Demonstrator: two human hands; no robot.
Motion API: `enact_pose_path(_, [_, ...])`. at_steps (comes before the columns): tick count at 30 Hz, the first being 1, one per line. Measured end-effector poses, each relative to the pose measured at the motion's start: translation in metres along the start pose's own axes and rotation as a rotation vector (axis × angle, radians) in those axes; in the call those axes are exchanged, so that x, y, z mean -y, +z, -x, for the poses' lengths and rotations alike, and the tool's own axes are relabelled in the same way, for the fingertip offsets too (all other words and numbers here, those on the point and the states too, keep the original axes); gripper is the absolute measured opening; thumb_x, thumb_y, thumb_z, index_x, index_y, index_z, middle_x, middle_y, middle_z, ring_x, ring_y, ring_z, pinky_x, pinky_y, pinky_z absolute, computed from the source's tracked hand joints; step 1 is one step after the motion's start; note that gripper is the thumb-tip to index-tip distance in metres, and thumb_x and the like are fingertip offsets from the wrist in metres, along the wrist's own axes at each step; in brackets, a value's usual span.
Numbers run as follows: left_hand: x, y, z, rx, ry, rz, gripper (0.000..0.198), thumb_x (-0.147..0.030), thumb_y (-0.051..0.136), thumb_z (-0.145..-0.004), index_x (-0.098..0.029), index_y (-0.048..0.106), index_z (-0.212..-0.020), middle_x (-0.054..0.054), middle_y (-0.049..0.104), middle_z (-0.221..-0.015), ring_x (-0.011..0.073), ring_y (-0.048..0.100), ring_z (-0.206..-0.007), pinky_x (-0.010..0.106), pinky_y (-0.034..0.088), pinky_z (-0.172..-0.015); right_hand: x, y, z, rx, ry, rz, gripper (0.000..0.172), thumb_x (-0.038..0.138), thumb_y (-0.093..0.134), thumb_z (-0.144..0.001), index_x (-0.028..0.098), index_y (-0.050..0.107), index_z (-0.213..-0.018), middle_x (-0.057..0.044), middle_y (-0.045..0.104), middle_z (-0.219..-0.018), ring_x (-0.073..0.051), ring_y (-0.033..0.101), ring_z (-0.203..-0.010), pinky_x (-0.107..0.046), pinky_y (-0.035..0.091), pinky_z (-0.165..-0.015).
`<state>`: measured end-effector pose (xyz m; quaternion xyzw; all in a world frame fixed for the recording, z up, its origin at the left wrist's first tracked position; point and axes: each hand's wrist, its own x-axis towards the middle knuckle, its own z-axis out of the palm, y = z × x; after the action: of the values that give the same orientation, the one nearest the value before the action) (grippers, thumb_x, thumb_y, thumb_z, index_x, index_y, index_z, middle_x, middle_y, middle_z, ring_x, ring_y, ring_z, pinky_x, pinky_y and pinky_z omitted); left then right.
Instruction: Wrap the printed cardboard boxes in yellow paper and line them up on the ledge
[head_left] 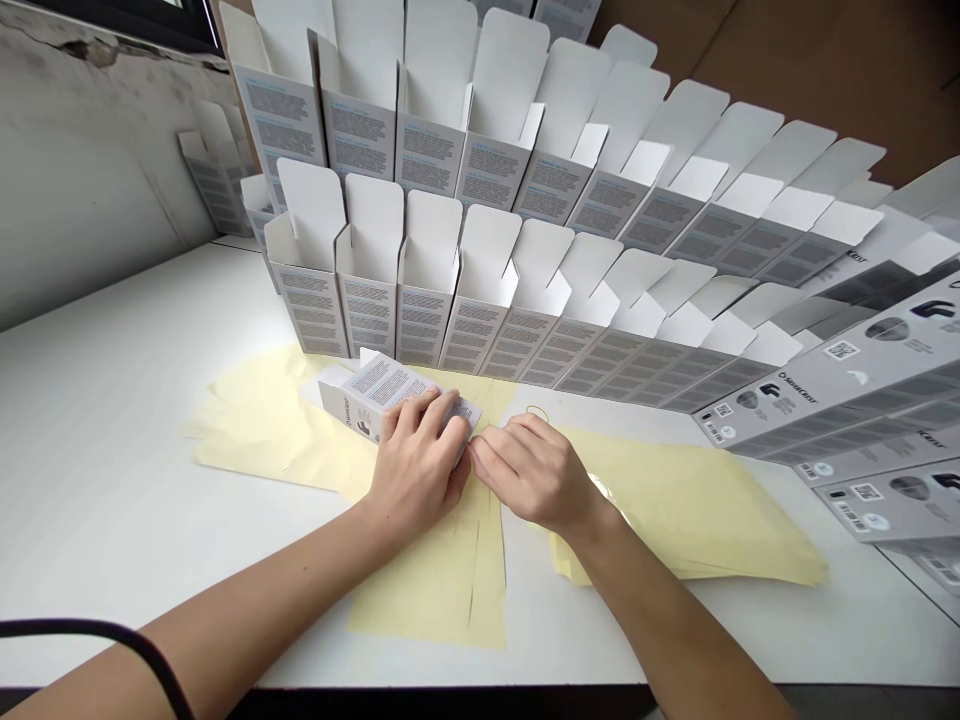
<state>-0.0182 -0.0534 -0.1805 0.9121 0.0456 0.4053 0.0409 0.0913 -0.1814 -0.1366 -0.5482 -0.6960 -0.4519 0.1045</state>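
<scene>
A small printed carton (390, 383) lies on its side on yellow sheets, its open flaps pointing to the left. My left hand (420, 445) is closed over the carton from above, fingers bent across its printed side. At the carton's right end, my right hand (536, 468) is closed, thumb and fingers pinched together at the edge; whatever is between them is too small to make out. Yellow paper sheets (442, 570) with slits lie under the carton and the left hand. A further stack of yellow sheets (690, 505) lies to the right, partly behind the right wrist.
Upright cartons with open tops stand in a front row (420, 310) and a back row (427, 150). More cartons (817, 390) lie stacked at the right. All stand on a white table (150, 400). A black cable (97, 628) crosses the lower left.
</scene>
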Motion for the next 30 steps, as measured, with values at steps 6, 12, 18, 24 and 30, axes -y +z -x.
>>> enact_pose_path(6, [-0.001, 0.0, -0.001, -0.015, 0.001, 0.01, 0.008, -0.022, 0.052, -0.084, -0.018, 0.058, -0.087, 0.011, 0.062, -0.12, 0.0325, 0.051, -0.111, 0.044, 0.036, -0.084, 0.0, -0.003, 0.002, -0.012, -0.011, -0.083, 0.02, 0.004, 0.058, -0.08, 0.019, 0.055, -0.067, -0.001, 0.054, -0.065, -0.012, 0.043, -0.055, -0.032, 0.035, -0.051])
enact_pose_path(12, [-0.001, 0.001, 0.0, -0.017, -0.024, 0.039, 0.009, -0.018, 0.055, -0.082, -0.018, 0.052, -0.091, 0.01, 0.063, -0.12, 0.0312, 0.052, -0.114, 0.042, 0.035, -0.087, -0.009, -0.012, -0.008, -0.134, 0.6, -0.496, 0.009, 0.012, 0.057, -0.082, 0.018, 0.061, -0.077, -0.004, 0.06, -0.074, -0.013, 0.055, -0.064, -0.029, 0.046, -0.059])
enact_pose_path(18, [0.0, 0.003, 0.0, -0.036, -0.092, 0.098, 0.028, -0.02, 0.055, -0.08, -0.017, 0.047, -0.107, 0.014, 0.06, -0.122, 0.0275, 0.056, -0.106, 0.04, 0.036, -0.086, -0.018, 0.007, -0.012, 0.345, 1.075, -0.815, 0.021, 0.035, 0.065, -0.081, 0.017, 0.068, -0.091, -0.007, 0.065, -0.098, -0.01, 0.057, -0.061, -0.026, 0.049, -0.056])
enact_pose_path(24, [-0.001, 0.002, -0.001, -0.058, -0.071, 0.076, 0.029, -0.02, 0.053, -0.082, -0.016, 0.046, -0.11, 0.014, 0.062, -0.118, 0.0282, 0.055, -0.106, 0.039, 0.035, -0.086, -0.01, 0.01, -0.01, 0.444, 1.186, -0.968, 0.034, 0.037, 0.071, -0.072, 0.014, 0.065, -0.097, -0.005, 0.064, -0.088, -0.011, 0.053, -0.06, -0.024, 0.042, -0.051])
enact_pose_path(30, [-0.001, 0.003, -0.001, -0.047, -0.078, 0.073, 0.032, -0.019, 0.054, -0.082, -0.015, 0.044, -0.112, 0.013, 0.062, -0.119, 0.0276, 0.055, -0.106, 0.038, 0.035, -0.086, -0.012, 0.01, -0.007, 0.446, 1.204, -1.095, 0.04, 0.037, 0.077, -0.067, 0.016, 0.063, -0.098, -0.005, 0.064, -0.093, -0.014, 0.056, -0.073, -0.025, 0.044, -0.06])
